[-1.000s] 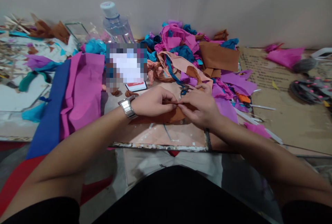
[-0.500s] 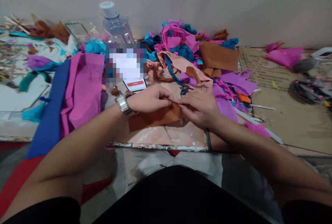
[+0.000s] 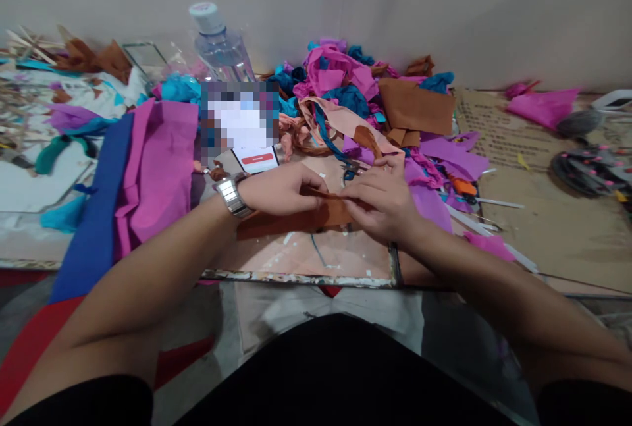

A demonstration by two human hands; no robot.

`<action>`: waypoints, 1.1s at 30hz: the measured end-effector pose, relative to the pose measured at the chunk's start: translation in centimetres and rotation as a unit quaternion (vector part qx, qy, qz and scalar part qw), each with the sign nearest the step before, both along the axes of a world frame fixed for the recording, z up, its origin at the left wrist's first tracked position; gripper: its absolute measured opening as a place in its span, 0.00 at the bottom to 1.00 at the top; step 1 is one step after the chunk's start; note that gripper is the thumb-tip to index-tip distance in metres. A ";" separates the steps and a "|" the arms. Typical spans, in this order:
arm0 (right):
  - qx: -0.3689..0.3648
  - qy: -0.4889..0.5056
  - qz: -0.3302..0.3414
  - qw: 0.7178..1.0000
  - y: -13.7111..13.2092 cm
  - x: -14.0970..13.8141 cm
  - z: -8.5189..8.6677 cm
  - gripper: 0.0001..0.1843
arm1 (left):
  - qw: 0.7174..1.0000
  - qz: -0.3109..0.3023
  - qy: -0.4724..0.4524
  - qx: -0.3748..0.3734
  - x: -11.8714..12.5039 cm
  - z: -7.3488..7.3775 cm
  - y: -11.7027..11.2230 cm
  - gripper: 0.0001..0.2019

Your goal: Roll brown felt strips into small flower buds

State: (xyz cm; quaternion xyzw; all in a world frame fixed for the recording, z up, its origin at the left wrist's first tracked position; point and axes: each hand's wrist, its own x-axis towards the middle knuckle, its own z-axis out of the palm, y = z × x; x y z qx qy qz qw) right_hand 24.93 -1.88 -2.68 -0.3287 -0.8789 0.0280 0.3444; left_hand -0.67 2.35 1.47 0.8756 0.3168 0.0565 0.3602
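Both my hands pinch the upper edge of a brown sheet (image 3: 296, 218), crepe paper or thin fabric by its look, above the table's near edge. My left hand (image 3: 284, 189), with a metal watch (image 3: 234, 195) at the wrist, is closed on that edge from the left. From the right, my right hand (image 3: 380, 199) grips the same edge between thumb and fingers. The sheet's lower part hangs toward me, and the fold under my fingers is partly hidden. Just beyond my right hand lies a pair of scissors or pliers (image 3: 349, 172), mostly covered.
A phone (image 3: 259, 159), partly pixelated, leans before a water bottle (image 3: 222, 51). Pink sheets (image 3: 168, 169) and a blue strip (image 3: 99, 209) lie to the left. Crumpled coloured scraps (image 3: 340, 74) are heaped at the back. Cardboard (image 3: 518, 215) covers the right side.
My left hand has shifted slightly along the edge, its fingers a little more apart from my right. The brown sheet's lower part has risen and narrowed. My right hand is nearly still.
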 end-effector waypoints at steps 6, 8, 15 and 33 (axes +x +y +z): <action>-0.022 -0.007 0.015 1.000 -0.1 -0.2 -0.3 0.08 | 0.999 0.005 -0.026 -0.020 0.7 -0.1 -0.6 0.09; -0.016 -0.004 0.018 1.000 -0.1 -0.2 -0.4 0.08 | 0.999 0.005 -0.029 -0.040 0.6 -0.1 -0.5 0.08; -0.016 -0.016 0.033 0.999 -0.1 -0.1 -0.2 0.08 | 0.996 -0.002 -0.055 -0.075 0.7 0.1 -0.5 0.16; 0.009 -0.003 0.009 1.000 -0.1 -0.6 0.1 0.04 | 0.995 0.018 -0.071 -0.073 0.8 -0.8 -0.3 0.17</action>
